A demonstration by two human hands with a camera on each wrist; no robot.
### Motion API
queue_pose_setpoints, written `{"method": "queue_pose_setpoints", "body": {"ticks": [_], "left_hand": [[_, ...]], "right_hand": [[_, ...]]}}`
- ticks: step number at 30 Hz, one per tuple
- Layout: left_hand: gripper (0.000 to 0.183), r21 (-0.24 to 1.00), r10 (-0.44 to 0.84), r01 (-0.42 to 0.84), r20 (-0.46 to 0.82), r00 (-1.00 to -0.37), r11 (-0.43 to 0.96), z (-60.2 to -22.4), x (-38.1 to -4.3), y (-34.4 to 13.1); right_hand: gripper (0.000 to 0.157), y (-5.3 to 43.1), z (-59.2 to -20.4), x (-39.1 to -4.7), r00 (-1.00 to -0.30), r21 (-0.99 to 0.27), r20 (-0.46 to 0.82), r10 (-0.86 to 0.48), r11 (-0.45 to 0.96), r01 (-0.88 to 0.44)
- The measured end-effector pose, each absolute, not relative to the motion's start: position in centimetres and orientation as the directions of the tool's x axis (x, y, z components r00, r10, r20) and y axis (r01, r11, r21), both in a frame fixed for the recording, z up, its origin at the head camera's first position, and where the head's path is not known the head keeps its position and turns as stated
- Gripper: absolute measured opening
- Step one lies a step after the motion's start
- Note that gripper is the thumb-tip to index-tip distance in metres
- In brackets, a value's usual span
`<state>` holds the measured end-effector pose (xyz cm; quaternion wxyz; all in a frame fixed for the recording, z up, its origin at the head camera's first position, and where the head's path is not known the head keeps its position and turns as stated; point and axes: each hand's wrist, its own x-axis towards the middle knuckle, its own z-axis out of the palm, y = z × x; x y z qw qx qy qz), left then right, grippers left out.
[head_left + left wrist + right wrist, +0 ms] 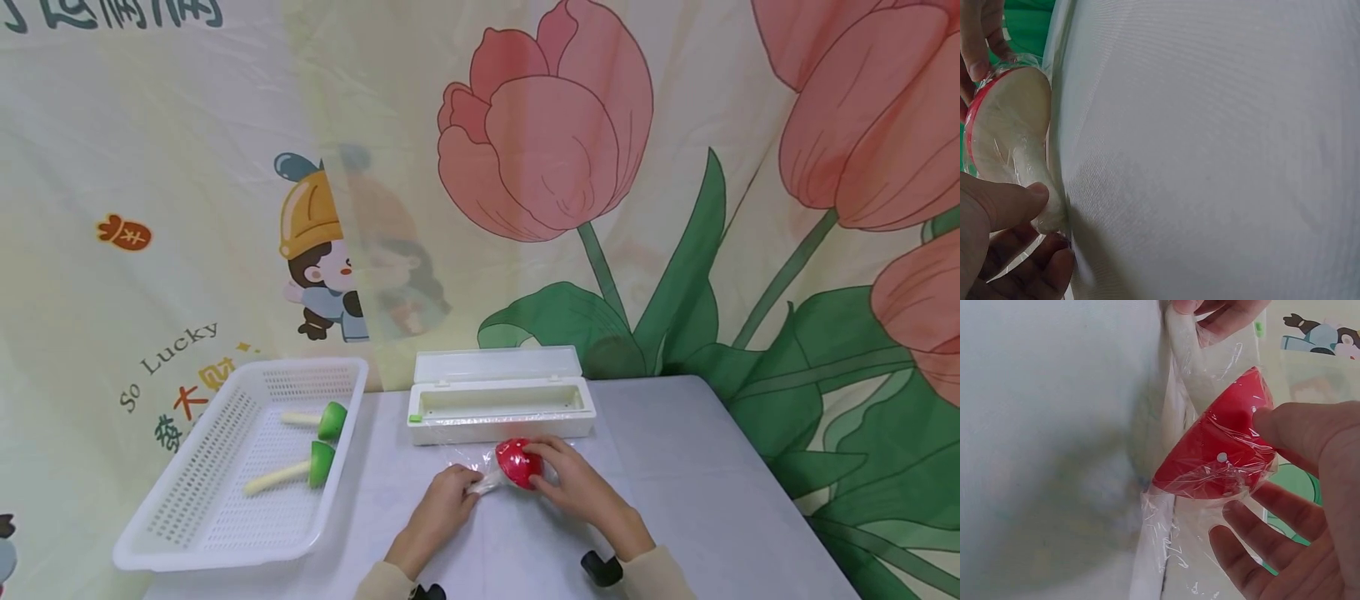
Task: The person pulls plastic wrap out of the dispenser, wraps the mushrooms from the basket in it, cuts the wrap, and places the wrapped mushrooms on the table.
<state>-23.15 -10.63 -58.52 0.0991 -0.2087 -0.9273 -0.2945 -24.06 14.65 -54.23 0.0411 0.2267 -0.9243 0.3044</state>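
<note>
A toy mushroom [517, 462] with a red, white-dotted cap and a pale stem lies just in front of the white box, wrapped in clear plastic film [1160, 531]. My left hand [442, 507] pinches the end of the stem through the film, thumb on top, as the left wrist view shows. From the other side my right hand [576, 487] holds the cap, its thumb pressed on the red surface and fingertips at the cap's edge. In the right wrist view, loose film creases around the cap and trails past it.
Behind the hands stands a long white box [502, 430] with its lid raised and a small green piece at its left corner. At left, a white perforated basket [225, 560] holds two green-capped toy mushrooms [321, 463]. A white cloth [675, 467] covers the table; a tulip-printed curtain hangs behind.
</note>
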Motion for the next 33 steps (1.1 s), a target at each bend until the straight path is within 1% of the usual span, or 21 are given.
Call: {"method": "queue_pose_setpoints", "body": {"ticks": [6,9,14,17,21,24,28,33], "left_hand": [[0.021,0.518,0.331,0.444,0.300,-0.895,0.731,-58.5,-23.1,-10.8],[0.021,0.513,0.331,0.445,0.302,-0.894,0.734,-58.3,-23.1,-11.0],[0.021,0.533,0.308,0.416,0.284,-0.908,0.737,-57.6,-23.1,-11.6],[0.023,0.552,0.272,0.393,0.291,-0.917,0.735,-57.1,-23.4,-12.5],[0.024,0.579,0.176,0.370,0.363,-0.915,0.727,-56.3,-24.1,-13.9],[0.025,0.602,0.096,0.363,0.428,-0.898,0.711,-55.7,-24.8,-14.9],[0.028,0.625,0.002,0.362,0.500,-0.866,0.691,-54.8,-25.7,-16.2],[0.031,0.665,-0.114,0.324,0.527,-0.842,0.673,-54.0,-26.5,-17.4]], "right_hand": [[0.046,14.6,-53.8,-24.2,-0.888,-0.524,0.227,-0.400,0.719,-0.458],[0.046,14.7,-53.3,-24.3,-0.890,-0.519,0.231,-0.393,0.724,-0.454],[0.047,15.0,-51.6,-24.8,-0.884,-0.511,0.257,-0.390,0.722,-0.466],[0.045,14.9,-50.3,-25.3,-0.876,-0.492,0.277,-0.396,0.724,-0.483],[0.044,14.3,-48.4,-26.4,-0.848,-0.485,0.310,-0.429,0.696,-0.530],[0.044,13.5,-47.1,-27.5,-0.827,-0.498,0.318,-0.464,0.661,-0.562],[0.043,11.8,-45.9,-29.2,-0.817,-0.508,0.286,-0.501,0.644,-0.572],[0.042,9.3,-44.3,-31.1,-0.802,-0.529,0.243,-0.545,0.619,-0.581]]}}
